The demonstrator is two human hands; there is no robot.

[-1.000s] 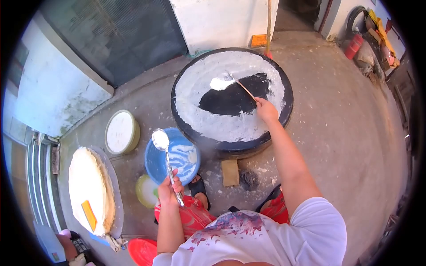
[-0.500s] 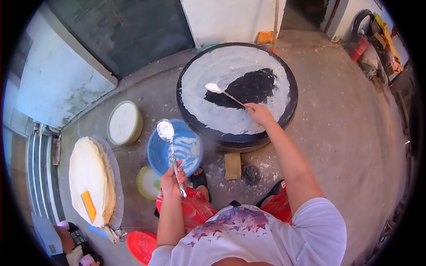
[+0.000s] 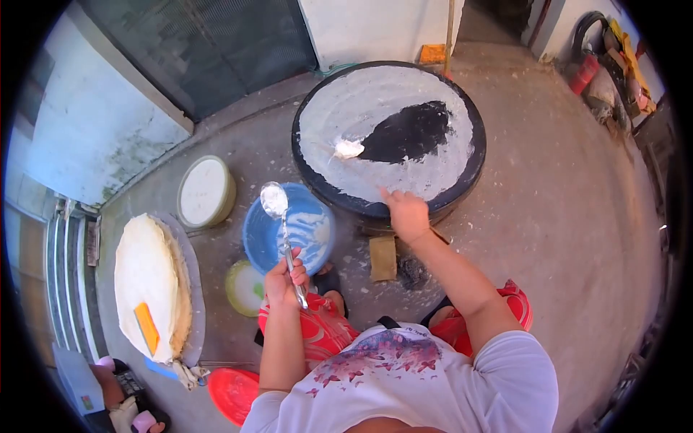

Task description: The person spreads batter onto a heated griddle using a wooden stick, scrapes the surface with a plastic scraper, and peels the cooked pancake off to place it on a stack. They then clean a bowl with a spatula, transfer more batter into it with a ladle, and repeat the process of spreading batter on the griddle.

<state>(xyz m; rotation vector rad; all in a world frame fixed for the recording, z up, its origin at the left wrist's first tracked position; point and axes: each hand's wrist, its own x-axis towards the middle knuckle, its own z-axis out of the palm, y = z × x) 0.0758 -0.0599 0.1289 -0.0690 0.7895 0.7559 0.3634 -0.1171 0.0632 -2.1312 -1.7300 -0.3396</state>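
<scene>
My left hand (image 3: 286, 280) is closed around the handle of a large metal spoon (image 3: 274, 200). White batter coats its bowl, which is over a blue basin (image 3: 252, 238) smeared with batter. My right hand (image 3: 408, 216) is at the near edge of a big round black griddle (image 3: 315, 170), index finger extended. A thin brown stick (image 3: 439, 235) shows behind this hand, apparently the handle of a batter spreader; its front part is hard to make out. Pale batter (image 3: 411, 83) covers most of the griddle around a dark bare patch. A white lump of batter (image 3: 349, 149) lies at the patch's left end.
A tub of white batter (image 3: 203, 193) and a green bowl (image 3: 244, 289) stand left of the basin. Further left, stacked thin pancakes (image 3: 144, 267) carry an orange scraper (image 3: 146, 328). A red basin (image 3: 234, 395) is beside my leg. A brown block (image 3: 382, 258) lies before the griddle.
My right hand has drawn back toward me, from over the griddle to its near edge. The white clump has shifted slightly down. My left hand still holds the spoon over the basin.
</scene>
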